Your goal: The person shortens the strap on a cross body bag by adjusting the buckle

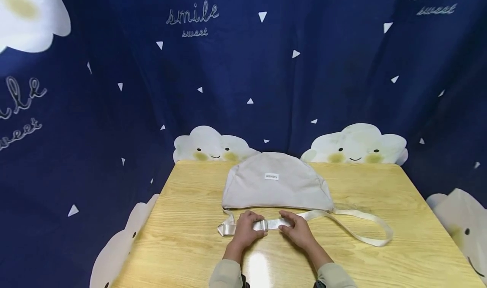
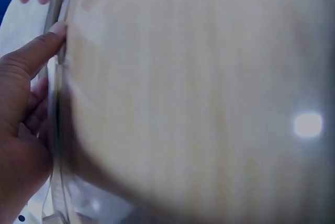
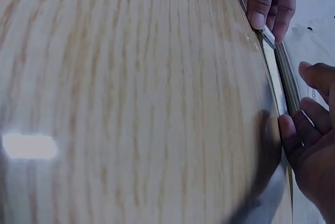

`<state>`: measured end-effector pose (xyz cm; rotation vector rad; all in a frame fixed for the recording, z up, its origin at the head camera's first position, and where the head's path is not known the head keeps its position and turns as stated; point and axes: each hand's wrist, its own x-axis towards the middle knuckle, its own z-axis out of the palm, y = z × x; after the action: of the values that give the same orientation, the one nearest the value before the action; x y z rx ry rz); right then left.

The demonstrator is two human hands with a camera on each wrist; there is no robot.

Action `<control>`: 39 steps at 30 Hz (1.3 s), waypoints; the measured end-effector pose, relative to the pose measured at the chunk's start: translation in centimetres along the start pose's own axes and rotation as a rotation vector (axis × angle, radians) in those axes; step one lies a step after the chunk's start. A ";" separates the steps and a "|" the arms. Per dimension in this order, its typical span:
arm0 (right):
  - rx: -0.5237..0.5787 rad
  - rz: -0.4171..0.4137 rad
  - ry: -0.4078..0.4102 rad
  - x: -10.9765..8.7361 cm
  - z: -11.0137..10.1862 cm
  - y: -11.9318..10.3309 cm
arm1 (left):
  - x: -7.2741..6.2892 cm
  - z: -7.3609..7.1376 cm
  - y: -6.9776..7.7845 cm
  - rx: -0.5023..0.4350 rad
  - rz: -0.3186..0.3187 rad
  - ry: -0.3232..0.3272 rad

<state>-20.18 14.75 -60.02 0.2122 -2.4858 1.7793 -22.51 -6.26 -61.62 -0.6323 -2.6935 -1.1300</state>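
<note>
A pale cream bag (image 1: 277,193) with a small label lies on the table, its straight zipped edge towards me. Its cream strap (image 1: 274,224) runs across in front of it. My left hand (image 1: 246,231) pinches the strap at a metal slider buckle (image 3: 268,37), thumb on the near side. Over the strap to the right, my right hand (image 1: 298,232) spreads thumb and fingers apart; in the right wrist view its fingertips (image 3: 285,122) touch or nearly touch the strap. The left wrist view is partly blurred.
The light wooden table (image 1: 182,254) reflects a bright lamp spot near my forearms. To the right the strap loops out over the tabletop; a short folded piece (image 1: 227,229) lies left of my left hand. A dark blue curtain (image 1: 228,68) with clouds hangs behind.
</note>
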 end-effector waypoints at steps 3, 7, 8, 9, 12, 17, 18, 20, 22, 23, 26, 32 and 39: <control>-0.041 -0.009 0.013 0.2 -0.1 0.1 | 0.3 -0.2 0.2 -0.008 -0.015 -0.010; -0.074 -0.006 -0.004 0.2 0.0 0.2 | 0.3 -0.4 0.2 -0.037 -0.053 -0.029; -0.083 -0.008 -0.008 0.2 0.1 0.3 | 0.2 -0.4 0.2 -0.054 -0.052 -0.028; -0.097 -0.011 -0.010 0.2 0.1 0.4 | 0.2 -0.5 0.2 -0.069 -0.054 -0.028; -0.163 -0.031 -0.011 0.3 0.3 0.7 | -0.1 -0.5 0.3 -0.096 -0.040 -0.018; -0.281 -0.128 -0.053 0.6 0.6 1.1 | -0.5 -0.7 0.4 -0.062 -0.010 -0.007; -0.310 -0.153 -0.064 0.6 0.6 1.0 | -0.5 -0.8 0.4 -0.054 -0.006 -0.007; -0.381 -0.185 -0.080 0.8 0.6 0.8 | -0.5 -0.9 0.4 -0.052 -0.010 -0.013; -0.470 -0.195 -0.086 0.8 0.6 0.5 | -0.5 -1.1 0.4 -0.057 -0.014 -0.020; -0.517 -0.193 -0.087 0.8 0.5 0.3 | -0.5 -1.2 0.4 -0.062 -0.017 -0.024; -0.626 -0.188 -0.080 0.8 0.5 0.0 | -0.8 -1.5 0.2 -0.077 -0.024 -0.027; -0.631 -0.214 -0.056 0.7 0.0 -0.5 | -1.0 -2.0 -0.2 -0.114 -0.031 -0.006; -0.424 -0.249 -0.104 1.1 -0.8 0.0 | -0.6 -2.4 0.0 -0.158 0.004 0.021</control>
<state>-21.25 15.45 -59.63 0.5627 -2.6904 1.1458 -21.98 -8.19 -60.06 -0.6437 -2.6026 -1.3500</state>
